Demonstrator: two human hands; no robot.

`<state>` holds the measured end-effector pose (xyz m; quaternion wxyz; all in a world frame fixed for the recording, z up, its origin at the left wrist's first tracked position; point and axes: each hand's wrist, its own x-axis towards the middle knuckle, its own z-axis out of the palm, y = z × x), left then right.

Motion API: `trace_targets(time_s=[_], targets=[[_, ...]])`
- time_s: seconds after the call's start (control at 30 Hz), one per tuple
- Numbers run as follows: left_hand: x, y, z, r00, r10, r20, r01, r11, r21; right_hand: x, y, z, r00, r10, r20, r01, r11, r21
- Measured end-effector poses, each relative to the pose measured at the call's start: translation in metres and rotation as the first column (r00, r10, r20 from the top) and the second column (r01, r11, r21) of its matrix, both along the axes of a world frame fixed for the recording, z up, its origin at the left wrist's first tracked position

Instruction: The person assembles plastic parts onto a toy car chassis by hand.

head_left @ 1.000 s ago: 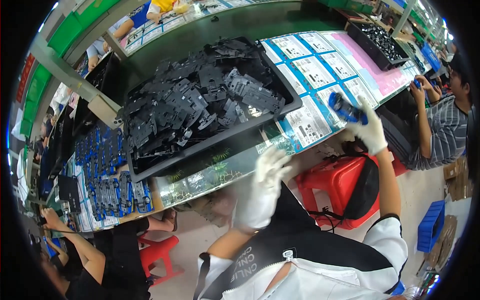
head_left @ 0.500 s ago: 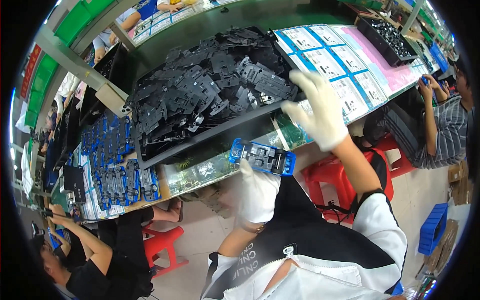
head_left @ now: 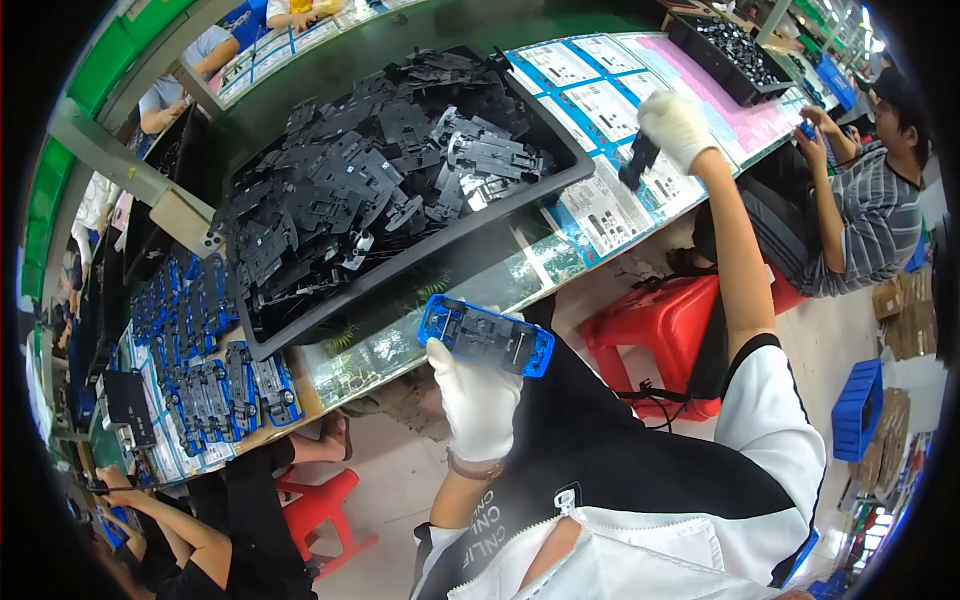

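Observation:
My left hand point(head_left: 474, 405), in a white glove, grips a blue toy car body point(head_left: 541, 352) from below. The car is tilted, with its dark grey underside facing up. Out to the right, over printed sheets point(head_left: 603, 207), my gloved right hand point(head_left: 680, 130) is closed on a dark flat plastic part point(head_left: 638, 160); its exact kind is unclear. Beyond my left hand stands a large black tray point(head_left: 420, 258), heaped with black plastic car chassis plates point(head_left: 385, 165).
Rows of blue toy cars point(head_left: 210, 385) lie at the left of the bench. A black bin of small parts point(head_left: 728, 62) sits at the far right. A metal post point(head_left: 130, 155) rises behind the tray. Beside me are a red stool point(head_left: 665, 325) and a seated co-worker point(head_left: 860, 215).
My right hand has moved right and away from the tray; its fingers were spread, and now a dark part is in them. The car in my left hand has shifted slightly left.

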<state>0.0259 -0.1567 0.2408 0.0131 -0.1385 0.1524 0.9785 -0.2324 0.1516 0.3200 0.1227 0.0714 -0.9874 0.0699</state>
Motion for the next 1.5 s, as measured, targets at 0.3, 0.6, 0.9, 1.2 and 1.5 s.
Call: trace_targets(time_s=[0.3,0.6,0.9,1.2,1.5], targets=[[-0.004,0.009,-0.004,0.989,-0.135,-0.052,0.131,0.989,-0.068,0.026,-0.028,-0.051,0.979,0.154,-0.136,-0.167,0.981,-0.094],[-0.014,0.013,-0.023,0.97,-0.169,-0.176,0.196,0.97,0.146,0.063,-0.044,-0.079,0.995,-0.1,0.006,0.099,0.98,-0.17],[-0.01,0.013,-0.034,0.986,-0.137,-0.091,0.161,0.921,0.355,0.169,-0.113,-0.024,0.967,0.054,-0.247,-0.196,0.78,-0.594],[-0.018,0.028,0.0,0.999,0.036,-0.031,-0.042,0.979,-0.199,0.222,-0.163,-0.047,0.891,0.43,-0.142,-0.451,0.811,-0.373],[-0.014,0.026,0.004,0.999,0.037,-0.023,-0.044,0.883,-0.468,0.207,-0.155,-0.062,0.825,0.553,-0.12,-0.505,0.624,-0.596]])
